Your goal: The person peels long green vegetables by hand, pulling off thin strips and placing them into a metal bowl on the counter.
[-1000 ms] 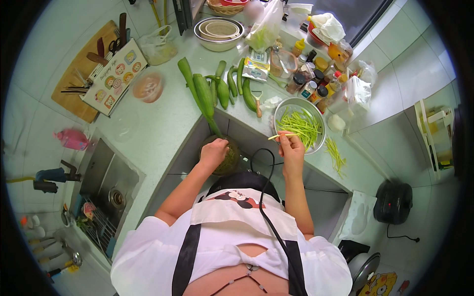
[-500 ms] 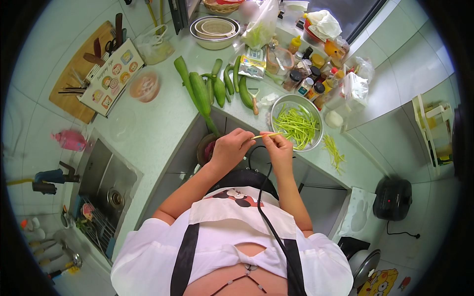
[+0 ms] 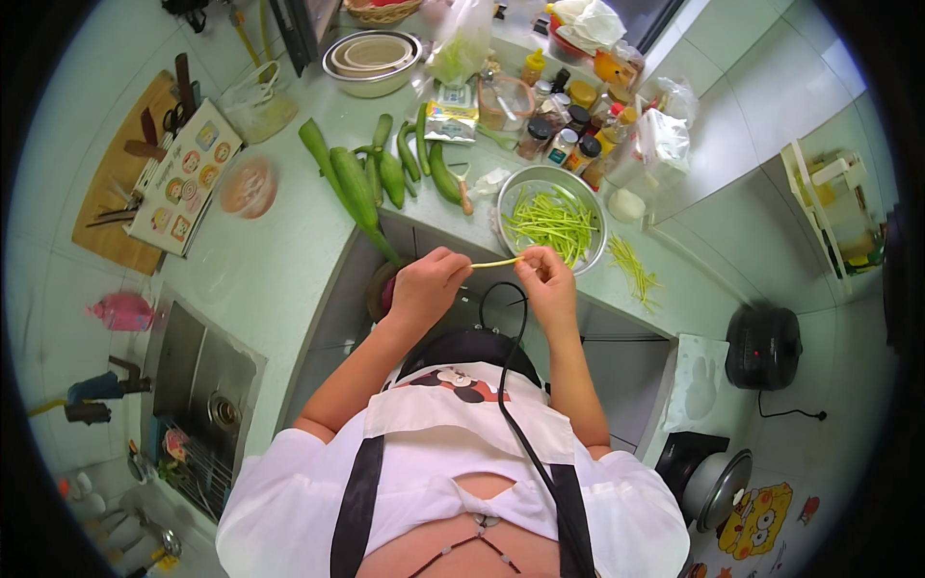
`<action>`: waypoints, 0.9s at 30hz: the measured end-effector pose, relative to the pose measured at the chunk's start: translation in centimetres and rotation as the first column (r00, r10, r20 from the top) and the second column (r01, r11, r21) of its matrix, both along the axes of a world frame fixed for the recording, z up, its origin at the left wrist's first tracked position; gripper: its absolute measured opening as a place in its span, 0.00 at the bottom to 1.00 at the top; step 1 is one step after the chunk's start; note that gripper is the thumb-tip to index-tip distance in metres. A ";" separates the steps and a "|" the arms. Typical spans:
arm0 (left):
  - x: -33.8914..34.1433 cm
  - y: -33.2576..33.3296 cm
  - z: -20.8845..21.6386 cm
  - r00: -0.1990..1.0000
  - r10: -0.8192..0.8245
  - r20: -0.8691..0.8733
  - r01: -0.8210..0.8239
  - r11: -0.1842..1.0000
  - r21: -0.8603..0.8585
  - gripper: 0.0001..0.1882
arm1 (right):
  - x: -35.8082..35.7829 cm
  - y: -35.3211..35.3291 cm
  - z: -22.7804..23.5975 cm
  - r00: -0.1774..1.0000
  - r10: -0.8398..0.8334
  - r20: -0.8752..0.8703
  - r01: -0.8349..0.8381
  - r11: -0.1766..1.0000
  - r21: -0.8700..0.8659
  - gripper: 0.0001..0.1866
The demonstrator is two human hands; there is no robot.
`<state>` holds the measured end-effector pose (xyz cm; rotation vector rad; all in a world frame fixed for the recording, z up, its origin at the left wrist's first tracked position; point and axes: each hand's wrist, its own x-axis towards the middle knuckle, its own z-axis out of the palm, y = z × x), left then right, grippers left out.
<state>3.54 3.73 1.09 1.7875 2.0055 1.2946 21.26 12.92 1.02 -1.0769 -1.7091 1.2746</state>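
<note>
Hands, pair, bare, head view; clock directions taken from the held stem.

Item: left hand [image 3: 427, 284], between eight and nine o'clock; thumb and fingers pinched together on the stem's near end, other fingers curled.
Item: right hand [image 3: 547, 289], four o'clock; fingertips likewise pinched on the opposite end.
Item: stem [image 3: 494, 263], single, slender, pale yellow-green; spanning the gap between the hands, nearly level, in front of the counter [image 3: 279, 222] edge.
Item: metal bowl [image 3: 554, 178], between one and two o'clock, near the right hand; contains cut green pieces [image 3: 551, 226].
Item: loose stems [image 3: 633, 269], small heap on the counter, three o'clock.
Item: round container [image 3: 376, 294], between eight and nine o'clock, partly hidden by the left hand; contents unclear.
Item: peeler [image 3: 465, 199], eleven o'clock, lying unused.

Step, as judged: readying one stem for snapping or stripping. Next move calls for steady fingertip grips and a bend or pull; usable pieces probably belong in the bowl.
</note>
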 end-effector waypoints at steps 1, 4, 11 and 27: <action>-0.1 0.1 0.1 1.000 -0.005 -0.014 0.005 1.000 -0.009 0.04 | 0.2 -0.1 0.4 0.999 0.010 0.050 -0.011 1.000 0.020 0.05; -0.2 -0.1 0.0 0.998 0.005 -0.067 -0.007 1.000 -0.028 0.04 | 0.2 -0.7 1.4 0.992 0.037 0.120 -0.042 0.998 0.042 0.05; 0.4 0.7 0.0 0.996 -0.029 -0.085 0.025 0.999 -0.042 0.04 | 0.9 -0.6 2.1 0.971 -0.017 0.239 -0.014 0.992 0.123 0.08; -0.1 -0.5 0.0 0.966 0.012 -0.260 -0.014 1.000 -0.008 0.06 | -3.0 -1.7 2.4 0.981 0.110 0.162 -0.134 0.980 0.147 0.06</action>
